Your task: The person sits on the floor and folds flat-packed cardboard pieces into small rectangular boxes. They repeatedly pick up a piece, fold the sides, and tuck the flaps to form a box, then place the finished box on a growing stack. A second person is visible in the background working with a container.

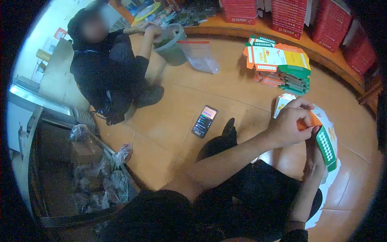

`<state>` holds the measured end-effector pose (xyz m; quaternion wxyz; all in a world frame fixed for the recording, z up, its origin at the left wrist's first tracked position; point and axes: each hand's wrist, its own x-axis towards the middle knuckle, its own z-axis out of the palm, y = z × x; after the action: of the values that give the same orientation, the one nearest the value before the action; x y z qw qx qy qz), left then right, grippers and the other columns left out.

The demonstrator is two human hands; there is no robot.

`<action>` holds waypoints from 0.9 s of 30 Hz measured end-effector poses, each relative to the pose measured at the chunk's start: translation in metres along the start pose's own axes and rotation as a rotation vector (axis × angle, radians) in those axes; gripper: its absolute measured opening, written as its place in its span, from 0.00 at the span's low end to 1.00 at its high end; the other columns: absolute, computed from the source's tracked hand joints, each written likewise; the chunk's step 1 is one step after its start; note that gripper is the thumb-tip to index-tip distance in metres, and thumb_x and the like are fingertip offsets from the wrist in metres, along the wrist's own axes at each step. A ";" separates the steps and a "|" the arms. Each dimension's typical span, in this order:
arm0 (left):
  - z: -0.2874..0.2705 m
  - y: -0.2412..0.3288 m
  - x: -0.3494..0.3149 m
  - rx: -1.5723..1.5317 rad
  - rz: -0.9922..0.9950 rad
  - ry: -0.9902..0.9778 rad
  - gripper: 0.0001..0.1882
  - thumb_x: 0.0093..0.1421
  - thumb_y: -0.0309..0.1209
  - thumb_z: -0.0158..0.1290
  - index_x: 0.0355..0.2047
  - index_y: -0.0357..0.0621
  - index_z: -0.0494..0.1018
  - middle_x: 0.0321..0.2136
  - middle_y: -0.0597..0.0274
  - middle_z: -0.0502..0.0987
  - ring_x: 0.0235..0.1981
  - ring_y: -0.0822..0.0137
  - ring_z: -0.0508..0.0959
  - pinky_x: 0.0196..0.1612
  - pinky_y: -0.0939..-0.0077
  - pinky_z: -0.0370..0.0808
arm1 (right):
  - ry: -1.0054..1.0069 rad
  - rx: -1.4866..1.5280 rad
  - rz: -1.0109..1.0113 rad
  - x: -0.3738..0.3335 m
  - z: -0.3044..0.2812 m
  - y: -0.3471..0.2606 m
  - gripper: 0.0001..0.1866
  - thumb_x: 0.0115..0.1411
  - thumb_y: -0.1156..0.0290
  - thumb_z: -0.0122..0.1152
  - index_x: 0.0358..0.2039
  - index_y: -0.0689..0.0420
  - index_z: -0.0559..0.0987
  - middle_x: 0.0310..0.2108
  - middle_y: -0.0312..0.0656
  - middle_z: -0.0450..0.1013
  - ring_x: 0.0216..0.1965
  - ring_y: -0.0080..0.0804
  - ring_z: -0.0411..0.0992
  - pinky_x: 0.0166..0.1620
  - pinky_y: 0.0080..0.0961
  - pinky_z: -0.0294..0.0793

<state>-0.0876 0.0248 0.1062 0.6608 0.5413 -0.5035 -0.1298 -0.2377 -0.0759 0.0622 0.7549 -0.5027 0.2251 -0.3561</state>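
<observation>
Both my hands are at a folding carton (pixel 328 147) with white, orange and green panels, off to the right above my legs. My left hand (pixel 288 123) is closed with its fingertips at the carton's orange inner edge. On the near side my right hand (pixel 315 159) grips the carton by its green patterned panel; part of that hand is hidden behind the carton. Just past my left hand a white printed carton piece (pixel 283 104) lies on the floor. More white card sheets (pixel 322 201) show beside my right forearm.
Flattened cartons (pixel 278 60) are piled ahead on the tiled floor. A phone (pixel 204 121) lies near my foot. At the left, a person in dark clothes (pixel 107 76) reaches into a bucket (pixel 173 44) beside a clear bag (pixel 201 58). Red boxes (pixel 288 18) line a shelf; a crate (pixel 36 161) holds bagged goods.
</observation>
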 end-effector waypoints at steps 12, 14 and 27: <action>0.012 -0.001 -0.005 -0.188 -0.113 0.000 0.10 0.54 0.21 0.61 0.23 0.39 0.69 0.47 0.48 0.75 0.50 0.58 0.76 0.51 0.65 0.74 | 0.128 -1.726 -0.486 -0.012 -0.002 -0.024 0.16 0.68 0.54 0.56 0.48 0.51 0.75 0.40 0.42 0.74 0.44 0.34 0.73 0.45 0.32 0.72; 0.015 -0.006 -0.005 -0.191 -0.129 0.024 0.10 0.54 0.20 0.60 0.23 0.38 0.69 0.47 0.48 0.75 0.50 0.58 0.76 0.49 0.66 0.75 | 0.144 -1.635 -0.417 -0.006 -0.018 -0.004 0.24 0.68 0.51 0.55 0.57 0.52 0.70 0.50 0.41 0.72 0.54 0.33 0.69 0.54 0.32 0.69; 0.023 0.011 -0.014 0.053 0.020 0.034 0.10 0.49 0.22 0.62 0.21 0.41 0.69 0.39 0.52 0.79 0.42 0.56 0.80 0.47 0.66 0.76 | 0.455 -1.084 -0.709 0.011 0.002 -0.022 0.08 0.50 0.77 0.70 0.33 0.59 0.83 0.30 0.40 0.81 0.32 0.29 0.80 0.39 0.26 0.78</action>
<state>-0.1171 0.0256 0.1059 0.6559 0.5555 -0.5010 -0.1007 -0.2362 -0.0881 0.0838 0.1685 -0.7655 0.3466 -0.5153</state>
